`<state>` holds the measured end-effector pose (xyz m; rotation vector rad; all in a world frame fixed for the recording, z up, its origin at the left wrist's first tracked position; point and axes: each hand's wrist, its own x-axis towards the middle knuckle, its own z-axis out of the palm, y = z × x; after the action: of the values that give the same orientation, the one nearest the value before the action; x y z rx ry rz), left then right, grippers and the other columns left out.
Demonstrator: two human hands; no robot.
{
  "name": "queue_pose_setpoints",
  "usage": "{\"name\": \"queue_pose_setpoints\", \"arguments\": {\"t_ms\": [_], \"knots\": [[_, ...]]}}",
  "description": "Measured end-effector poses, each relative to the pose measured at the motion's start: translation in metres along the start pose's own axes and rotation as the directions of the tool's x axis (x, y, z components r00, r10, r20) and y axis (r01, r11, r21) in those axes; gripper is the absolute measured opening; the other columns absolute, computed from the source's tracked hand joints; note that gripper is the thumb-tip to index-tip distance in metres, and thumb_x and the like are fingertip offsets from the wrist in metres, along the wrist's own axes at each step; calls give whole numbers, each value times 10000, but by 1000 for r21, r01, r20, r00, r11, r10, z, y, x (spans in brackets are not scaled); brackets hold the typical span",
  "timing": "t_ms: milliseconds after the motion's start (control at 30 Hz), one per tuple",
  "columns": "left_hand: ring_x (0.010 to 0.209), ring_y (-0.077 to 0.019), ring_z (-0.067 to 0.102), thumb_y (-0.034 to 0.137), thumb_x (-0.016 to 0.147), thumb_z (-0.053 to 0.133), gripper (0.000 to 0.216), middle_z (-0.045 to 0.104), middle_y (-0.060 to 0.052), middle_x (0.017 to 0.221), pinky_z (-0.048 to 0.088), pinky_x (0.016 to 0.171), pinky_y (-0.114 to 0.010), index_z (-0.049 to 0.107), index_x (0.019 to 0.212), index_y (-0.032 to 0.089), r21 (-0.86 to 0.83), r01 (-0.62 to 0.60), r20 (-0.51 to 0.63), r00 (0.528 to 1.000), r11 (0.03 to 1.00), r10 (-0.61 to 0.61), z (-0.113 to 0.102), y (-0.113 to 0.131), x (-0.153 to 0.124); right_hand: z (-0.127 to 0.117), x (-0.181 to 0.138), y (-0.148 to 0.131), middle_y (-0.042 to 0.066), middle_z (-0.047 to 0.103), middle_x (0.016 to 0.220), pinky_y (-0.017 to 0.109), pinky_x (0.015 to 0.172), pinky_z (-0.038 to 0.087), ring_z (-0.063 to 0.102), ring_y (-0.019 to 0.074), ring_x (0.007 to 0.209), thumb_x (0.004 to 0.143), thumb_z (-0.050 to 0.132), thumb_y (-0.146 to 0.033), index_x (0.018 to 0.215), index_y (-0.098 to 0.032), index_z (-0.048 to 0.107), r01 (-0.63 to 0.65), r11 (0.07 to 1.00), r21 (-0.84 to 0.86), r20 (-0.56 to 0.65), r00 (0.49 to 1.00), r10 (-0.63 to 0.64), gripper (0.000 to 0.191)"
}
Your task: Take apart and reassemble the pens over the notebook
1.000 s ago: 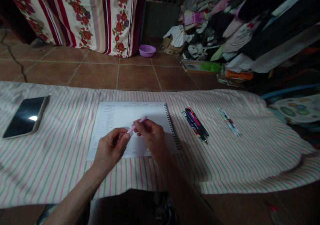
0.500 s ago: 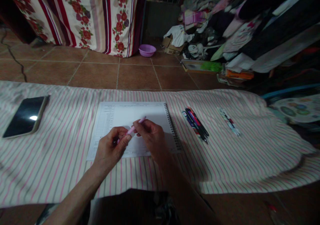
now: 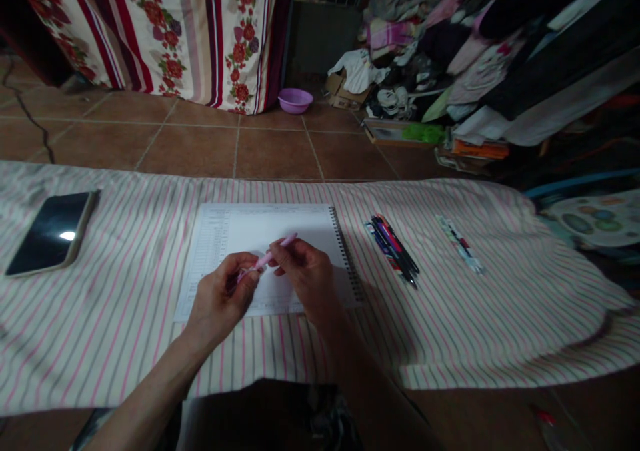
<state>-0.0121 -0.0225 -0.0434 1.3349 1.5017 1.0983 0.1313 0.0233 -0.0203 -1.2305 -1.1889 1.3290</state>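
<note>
Pink pen (image 3: 265,259) held above the spiral-bound notebook (image 3: 255,224), left hand (image 3: 223,294) pinching its lower end, right hand (image 3: 307,274) gripping the upper barrel. Handling judged under way, pen not yet set down; page's visible centre shows no marks.

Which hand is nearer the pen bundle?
Right: the right hand is left of the pen bundle, over the notebook; the left hand is farther left.
</note>
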Motion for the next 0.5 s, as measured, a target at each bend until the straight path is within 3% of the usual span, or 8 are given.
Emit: {"name": "queue_pose_setpoints", "arguments": {"t_ms": [500], "knots": [[568,-92,543,362,846,579,207,660,4,790,428,499,-191,588,986,210,40,-76,-1,997,996,76,0,2,3,2,-2,-1,-17,685,639,247,600,532,649,138,585,704,702,-351,753,-204,663,53,998,16,-22,998,-53,160]]}}
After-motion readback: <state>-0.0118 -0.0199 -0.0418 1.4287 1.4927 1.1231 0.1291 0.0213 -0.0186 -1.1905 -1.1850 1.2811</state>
